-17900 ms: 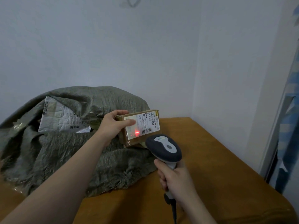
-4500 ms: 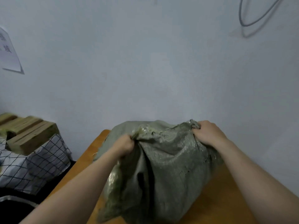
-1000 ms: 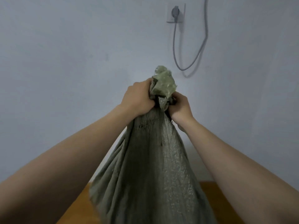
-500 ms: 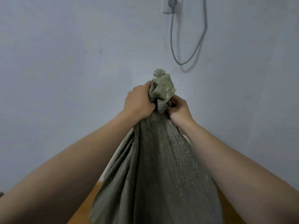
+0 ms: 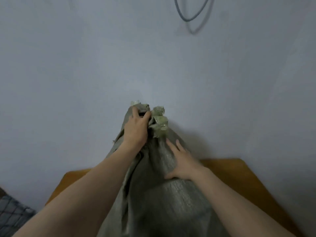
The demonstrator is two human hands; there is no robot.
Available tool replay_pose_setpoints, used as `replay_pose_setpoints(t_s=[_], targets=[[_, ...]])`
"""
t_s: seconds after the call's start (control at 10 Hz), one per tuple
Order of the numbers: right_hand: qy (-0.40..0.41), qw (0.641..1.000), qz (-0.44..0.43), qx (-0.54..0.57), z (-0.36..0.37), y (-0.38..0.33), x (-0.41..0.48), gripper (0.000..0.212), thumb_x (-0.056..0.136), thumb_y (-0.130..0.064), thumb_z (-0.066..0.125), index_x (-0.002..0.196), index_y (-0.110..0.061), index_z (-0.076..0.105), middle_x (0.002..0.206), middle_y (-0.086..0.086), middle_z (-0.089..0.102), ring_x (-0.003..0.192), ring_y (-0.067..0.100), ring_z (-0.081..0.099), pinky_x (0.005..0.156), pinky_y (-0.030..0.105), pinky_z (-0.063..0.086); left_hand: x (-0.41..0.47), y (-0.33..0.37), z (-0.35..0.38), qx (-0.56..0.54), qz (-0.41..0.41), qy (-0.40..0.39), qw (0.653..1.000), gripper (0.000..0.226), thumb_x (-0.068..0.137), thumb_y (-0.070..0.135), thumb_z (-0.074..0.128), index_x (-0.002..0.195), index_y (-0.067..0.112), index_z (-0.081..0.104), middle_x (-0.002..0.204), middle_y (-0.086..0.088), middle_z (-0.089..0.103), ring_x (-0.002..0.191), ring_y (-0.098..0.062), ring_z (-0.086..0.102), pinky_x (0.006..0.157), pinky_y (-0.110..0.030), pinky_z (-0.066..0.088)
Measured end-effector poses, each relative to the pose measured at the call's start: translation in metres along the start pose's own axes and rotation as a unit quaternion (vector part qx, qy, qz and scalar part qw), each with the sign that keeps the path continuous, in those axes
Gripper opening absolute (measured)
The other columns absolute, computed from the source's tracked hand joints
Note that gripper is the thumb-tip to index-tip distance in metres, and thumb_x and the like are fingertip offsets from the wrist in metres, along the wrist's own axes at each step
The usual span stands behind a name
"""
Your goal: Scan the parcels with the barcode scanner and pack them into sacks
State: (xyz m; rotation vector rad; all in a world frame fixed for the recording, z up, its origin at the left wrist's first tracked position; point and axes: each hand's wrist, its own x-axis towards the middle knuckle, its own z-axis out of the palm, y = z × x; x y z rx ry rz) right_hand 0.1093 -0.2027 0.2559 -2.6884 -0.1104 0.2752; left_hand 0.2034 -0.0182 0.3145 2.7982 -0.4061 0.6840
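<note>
Green woven sack stood upright on the wooden bench, close against the grey wall. Left grip curled round its bunched neck. Right grip lay flat on the sack's side, fingers straight, holding nothing. Sack and forearms hid the bench's middle. Cable loop hung above; checked cloth lower left.
</note>
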Motion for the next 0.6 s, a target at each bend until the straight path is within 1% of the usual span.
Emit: replay_pose_setpoints(t_s=[0.1, 0.2, 0.3, 0.4, 0.5, 0.6], targets=[[-0.021, 0.998, 0.053, 0.032, 0.032, 0.026, 0.007, 0.126, 0.071, -0.045, 0.090, 0.158, -0.049, -0.002, 0.172, 0.000, -0.008, 0.153, 0.031, 0.025, 0.116, 0.045, 0.040, -0.029, 0.000, 0.050, 0.021, 0.009, -0.126, 0.992, 0.056, 0.088, 0.019, 0.068, 0.138, 0.019, 0.043, 0.143, -0.018, 0.030, 0.117, -0.043, 0.049, 0.081, -0.048, 0.052], [-0.023, 0.997, 0.045, 0.051, 0.044, 0.041, 0.012, 0.112, 0.073, -0.039, 0.089, 0.161, -0.041, 0.018, 0.171, 0.004, 0.013, 0.155, 0.024, 0.022, 0.123, 0.039, 0.028, -0.068, -0.016, 0.101, -0.059, -0.032, -0.319, 0.945, 0.069, 0.090, 0.047, 0.059, 0.150, 0.020, 0.039, 0.156, -0.019, 0.024, 0.137, -0.045, 0.038, 0.111, -0.048, 0.042], [-0.026, 0.997, 0.039, 0.062, 0.046, 0.047, 0.014, 0.090, 0.075, -0.032, 0.088, 0.153, -0.035, 0.042, 0.160, -0.002, 0.041, 0.142, 0.022, 0.043, 0.115, 0.035, 0.038, -0.087, -0.034, 0.120, -0.159, -0.086, -0.420, 0.890, 0.073, 0.097, 0.061, 0.047, 0.158, 0.024, 0.034, 0.158, -0.014, 0.032, 0.148, -0.034, 0.029, 0.121, -0.037, 0.028], [-0.036, 0.996, 0.055, 0.068, 0.047, 0.047, 0.014, 0.083, 0.075, -0.032, 0.088, 0.149, -0.034, 0.049, 0.149, -0.004, 0.053, 0.133, 0.022, 0.052, 0.108, 0.036, 0.045, -0.078, -0.034, 0.108, -0.153, -0.097, -0.419, 0.890, 0.078, 0.096, 0.069, 0.050, 0.159, 0.028, 0.034, 0.158, -0.011, 0.032, 0.146, -0.036, 0.035, 0.121, -0.040, 0.029], [0.007, 0.993, 0.068, 0.095, 0.045, 0.046, 0.016, 0.078, 0.076, -0.031, 0.085, 0.146, -0.032, 0.052, 0.144, -0.003, 0.058, 0.128, 0.022, 0.057, 0.102, 0.037, 0.050, -0.068, -0.026, 0.086, -0.054, -0.070, -0.346, 0.934, 0.091, 0.089, 0.071, 0.057, 0.162, 0.032, 0.019, 0.164, -0.014, 0.027, 0.143, -0.045, 0.037, 0.115, -0.051, 0.039], [0.074, 0.988, 0.071, 0.115, 0.035, 0.041, 0.011, 0.069, 0.085, -0.034, 0.075, 0.149, -0.029, 0.050, 0.148, -0.001, 0.055, 0.132, 0.022, 0.054, 0.102, 0.036, 0.050, -0.067, -0.018, 0.058, -0.026, -0.098, -0.287, 0.953, 0.095, 0.089, 0.068, 0.059, 0.163, 0.038, 0.007, 0.169, -0.014, 0.014, 0.149, -0.049, 0.023, 0.116, -0.060, 0.036]])
